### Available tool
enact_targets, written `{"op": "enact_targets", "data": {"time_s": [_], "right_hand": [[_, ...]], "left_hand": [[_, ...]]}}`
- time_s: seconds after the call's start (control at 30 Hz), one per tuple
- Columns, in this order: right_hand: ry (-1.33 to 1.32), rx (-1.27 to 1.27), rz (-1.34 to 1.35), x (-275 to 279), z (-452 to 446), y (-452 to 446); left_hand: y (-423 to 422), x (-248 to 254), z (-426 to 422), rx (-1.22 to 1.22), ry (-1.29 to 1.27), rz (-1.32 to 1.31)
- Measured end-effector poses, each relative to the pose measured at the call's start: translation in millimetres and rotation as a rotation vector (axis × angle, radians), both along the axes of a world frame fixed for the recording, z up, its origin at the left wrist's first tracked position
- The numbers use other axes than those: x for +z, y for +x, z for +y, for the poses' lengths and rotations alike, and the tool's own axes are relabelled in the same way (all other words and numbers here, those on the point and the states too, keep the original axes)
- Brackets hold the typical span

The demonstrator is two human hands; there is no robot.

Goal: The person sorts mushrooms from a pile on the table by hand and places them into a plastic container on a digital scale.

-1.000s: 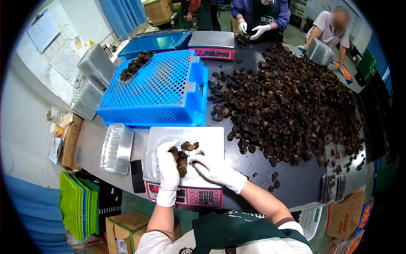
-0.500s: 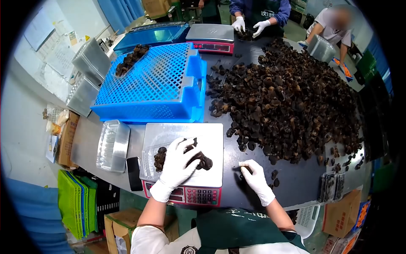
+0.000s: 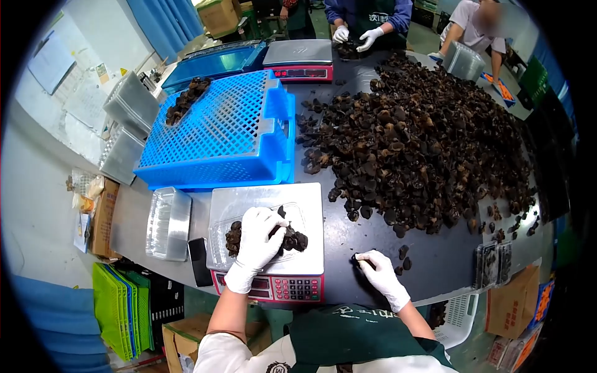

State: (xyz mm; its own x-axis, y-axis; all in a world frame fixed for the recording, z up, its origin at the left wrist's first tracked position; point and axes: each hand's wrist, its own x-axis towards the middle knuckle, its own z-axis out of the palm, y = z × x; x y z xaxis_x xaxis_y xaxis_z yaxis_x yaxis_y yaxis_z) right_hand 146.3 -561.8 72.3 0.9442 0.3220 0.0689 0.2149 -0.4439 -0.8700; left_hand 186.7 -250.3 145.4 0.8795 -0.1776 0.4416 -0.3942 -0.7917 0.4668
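Note:
My gloved left hand (image 3: 258,239) is over a clear plastic tray (image 3: 298,214) on the weighing scale (image 3: 311,264). Its fingers are curled and closed on dark wood ear mushrooms (image 3: 293,240) lying in that tray; part of the clump is hidden under the palm. To the right of the scale, just above the dark tabletop, my gloved right hand (image 3: 382,276) pinches a small dark piece of wood ear mushroom (image 3: 356,257) between thumb and fingers. A few loose pieces (image 3: 404,252) lie beside that hand.
A large mushroom heap (image 3: 423,143) covers the table's right. An upturned blue crate (image 3: 211,130) bears another filled tray (image 3: 186,99). Stacked clear trays (image 3: 168,224) and a phone (image 3: 199,261) lie left of the scale. Across the table a co-worker's gloved hands (image 3: 370,38) handle mushrooms.
My left hand's fingers have drawn in from a wider spread over the tray. My right hand has lowered slightly, and the dark piece at its fingertips shows more clearly. The view has shifted slightly.

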Motion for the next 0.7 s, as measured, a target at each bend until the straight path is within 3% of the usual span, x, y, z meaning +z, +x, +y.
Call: {"op": "enact_targets", "data": {"time_s": [0.13,0.27,0.3,0.33,0.4,0.53,0.6,0.67,0.7], "right_hand": [[0.108,-0.042,0.206,1.5,-1.0,-14.9],[1.118,-0.029,0.932,24.6,2.9,-27.0],[1.186,0.059,0.998,10.2,-7.0,-32.6],[1.217,0.009,1.034,19.1,-10.1,-38.0],[1.104,0.027,1.022,11.1,-40.1,-47.0],[0.348,-0.310,0.880,13.8,-132.1,-76.2],[-0.269,-0.272,0.836,17.3,-178.8,-96.9],[-0.989,-0.335,0.562,32.8,-189.8,-109.9],[-1.032,-0.416,0.530,32.3,-187.6,-107.6]], "left_hand": [[-17.7,17.7,-25.0,0.050,-0.263,-0.125],[-52.0,11.1,-100.1,-0.405,-0.076,-0.085],[-59.1,-5.8,-120.1,-0.508,-0.258,0.032],[-65.2,-9.4,-131.9,-0.596,-0.255,0.114],[-81.6,-29.4,-147.5,-0.632,-0.294,0.197],[-90.8,-38.6,-154.6,-0.640,-0.399,0.404],[-90.6,-48.8,-152.4,-0.568,-0.350,0.418],[-89.0,-60.5,-153.2,-0.492,-0.272,0.366],[-87.0,-63.0,-155.6,-0.454,-0.252,0.374]]}}
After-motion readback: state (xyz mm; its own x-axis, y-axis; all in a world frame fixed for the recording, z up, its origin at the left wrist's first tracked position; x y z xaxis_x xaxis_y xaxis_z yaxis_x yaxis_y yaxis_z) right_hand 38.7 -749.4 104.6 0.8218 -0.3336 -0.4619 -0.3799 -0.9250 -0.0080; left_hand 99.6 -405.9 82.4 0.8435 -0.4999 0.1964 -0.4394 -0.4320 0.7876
